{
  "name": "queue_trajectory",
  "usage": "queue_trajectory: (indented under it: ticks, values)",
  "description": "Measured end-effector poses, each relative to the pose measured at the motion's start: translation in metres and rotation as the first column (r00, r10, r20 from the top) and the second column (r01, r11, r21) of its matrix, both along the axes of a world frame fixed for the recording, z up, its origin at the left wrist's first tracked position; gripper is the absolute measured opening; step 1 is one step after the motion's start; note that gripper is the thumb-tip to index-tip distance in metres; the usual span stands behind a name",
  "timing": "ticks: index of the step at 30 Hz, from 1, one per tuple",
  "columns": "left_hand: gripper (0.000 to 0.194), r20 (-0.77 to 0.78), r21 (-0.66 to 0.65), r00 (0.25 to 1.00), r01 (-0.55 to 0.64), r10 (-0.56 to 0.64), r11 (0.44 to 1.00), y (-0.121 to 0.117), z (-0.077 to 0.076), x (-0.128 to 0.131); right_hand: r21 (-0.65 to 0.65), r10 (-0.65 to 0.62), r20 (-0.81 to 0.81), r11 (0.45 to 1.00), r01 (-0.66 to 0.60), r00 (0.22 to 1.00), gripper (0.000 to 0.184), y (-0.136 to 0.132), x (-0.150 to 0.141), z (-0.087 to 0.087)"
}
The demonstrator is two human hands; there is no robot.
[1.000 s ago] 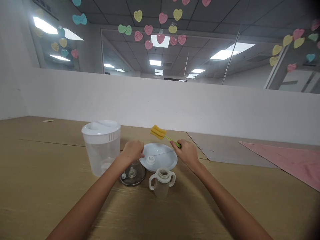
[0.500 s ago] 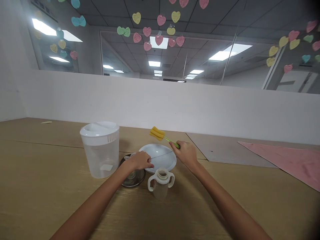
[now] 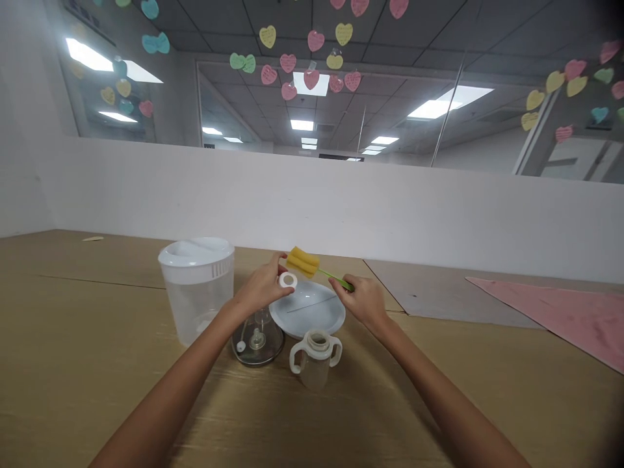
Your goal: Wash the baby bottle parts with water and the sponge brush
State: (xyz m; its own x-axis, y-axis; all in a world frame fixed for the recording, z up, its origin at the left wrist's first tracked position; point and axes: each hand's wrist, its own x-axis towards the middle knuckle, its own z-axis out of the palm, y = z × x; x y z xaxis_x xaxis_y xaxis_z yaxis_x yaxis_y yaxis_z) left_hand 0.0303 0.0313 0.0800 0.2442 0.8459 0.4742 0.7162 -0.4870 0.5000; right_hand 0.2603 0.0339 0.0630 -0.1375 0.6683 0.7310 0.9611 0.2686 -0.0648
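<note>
Between the thumb and fingers of my left hand [image 3: 260, 284] is a white bottle collar ring [image 3: 288, 281], its hole facing me. My right hand [image 3: 363, 298] grips the green handle of a sponge brush [image 3: 303, 262]; its yellow sponge head is up beside the ring. Below both hands sits a white bowl [image 3: 324, 318], with a thin straw-like rod [image 3: 312, 304] lying in it. Nearer to me stands an open baby bottle [image 3: 316, 364] with two white handles. Left of it, a dark round tray [image 3: 266, 357] bears a clear nipple [image 3: 257, 338] and a small white piece [image 3: 240, 346].
A translucent bucket [image 3: 195, 292] with a white lid stands to the left, partly behind my left forearm. A pink cloth [image 3: 560, 318] lies at the right on the brown tabletop [image 3: 97, 364]. Behind the table runs a low white wall [image 3: 312, 201] with glass above.
My left hand has reached down into the bowl, taken the white collar ring and lifted it up to the sponge head. My right hand has barely moved with the brush.
</note>
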Motion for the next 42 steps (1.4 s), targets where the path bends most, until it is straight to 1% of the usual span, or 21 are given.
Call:
queue_trajectory:
  ticks: [2, 3, 6, 8, 10, 12, 17, 20, 24, 26, 29, 31, 33, 35, 38, 40, 42]
  values:
    - [0.064, 0.025, 0.015, 0.999, -0.024, 0.024, 1.000, -0.003, 0.004, -0.001, 0.023, 0.033, 0.057, 0.999, -0.035, 0.998, 0.050, 0.002, 0.001, -0.002]
    - [0.063, 0.038, 0.019, 0.999, -0.027, 0.027, 0.999, -0.004, 0.005, -0.001, 0.034, 0.027, 0.074, 0.999, -0.030, 0.997, 0.049, 0.003, 0.002, -0.003]
    - [0.061, 0.080, 0.030, 0.997, 0.008, -0.010, 1.000, -0.006, 0.007, 0.000, 0.053, -0.041, 0.062, 0.998, 0.038, 0.997, 0.050, 0.007, 0.006, -0.004]
    - [0.057, 0.107, 0.050, 0.993, 0.041, -0.046, 0.998, -0.007, 0.008, 0.001, 0.051, -0.057, 0.047, 0.997, 0.055, 0.997, 0.051, 0.009, 0.008, -0.004]
    - [0.052, 0.141, 0.084, 0.987, 0.058, -0.069, 0.995, -0.007, 0.008, 0.003, 0.057, -0.028, 0.050, 0.998, 0.026, 0.998, 0.052, 0.010, 0.009, -0.004]
    - [0.048, 0.183, 0.122, 0.981, 0.050, -0.072, 0.991, -0.006, 0.008, 0.004, 0.081, 0.016, 0.056, 0.997, -0.021, 0.998, 0.052, 0.010, 0.009, -0.004]
    - [0.051, 0.294, 0.221, 0.955, -0.041, -0.027, 0.974, -0.001, 0.008, -0.001, 0.172, 0.106, 0.045, 0.979, -0.112, 0.993, 0.049, 0.008, 0.009, -0.002]
    - [0.049, 0.380, 0.186, 0.925, -0.065, -0.010, 0.980, -0.001, 0.011, -0.004, 0.222, 0.124, 0.066, 0.966, -0.136, 0.990, 0.048, 0.006, 0.009, -0.002]
    - [0.046, 0.438, 0.084, 0.898, -0.007, -0.031, 0.996, -0.004, 0.016, -0.004, 0.252, 0.145, 0.118, 0.952, -0.171, 0.982, 0.048, 0.006, 0.008, -0.004]
    - [0.047, 0.431, 0.053, 0.901, 0.033, -0.053, 0.998, -0.006, 0.017, -0.003, 0.275, 0.153, 0.134, 0.944, -0.185, 0.979, 0.047, 0.006, 0.007, -0.005]
    - [0.046, 0.372, 0.032, 0.925, 0.070, -0.077, 0.997, -0.008, 0.019, -0.003, 0.310, 0.182, 0.136, 0.926, -0.216, 0.974, 0.046, 0.006, 0.008, -0.006]
    - [0.047, 0.345, 0.023, 0.935, 0.076, -0.079, 0.997, -0.011, 0.021, -0.004, 0.309, 0.201, 0.114, 0.924, -0.227, 0.973, 0.047, 0.005, 0.007, -0.005]
    - [0.047, 0.357, 0.004, 0.930, 0.090, -0.086, 0.996, -0.014, 0.024, -0.003, 0.287, 0.211, 0.073, 0.932, -0.223, 0.975, 0.048, 0.004, 0.007, -0.005]
    - [0.046, 0.410, -0.029, 0.906, 0.131, -0.108, 0.991, -0.017, 0.026, -0.002, 0.265, 0.213, 0.031, 0.941, -0.213, 0.977, 0.049, 0.003, 0.006, -0.004]
    - [0.045, 0.530, -0.085, 0.837, 0.213, -0.137, 0.973, -0.018, 0.028, 0.000, 0.241, 0.214, -0.015, 0.949, -0.204, 0.977, 0.049, 0.002, 0.005, -0.004]
    - [0.045, 0.609, -0.089, 0.780, 0.247, -0.143, 0.965, -0.016, 0.027, 0.000, 0.233, 0.218, -0.036, 0.951, -0.204, 0.975, 0.049, 0.002, 0.006, -0.004]
    - [0.044, 0.700, -0.059, 0.696, 0.280, -0.161, 0.958, -0.013, 0.026, -0.001, 0.224, 0.221, -0.072, 0.954, -0.200, 0.973, 0.048, 0.002, 0.006, -0.002]
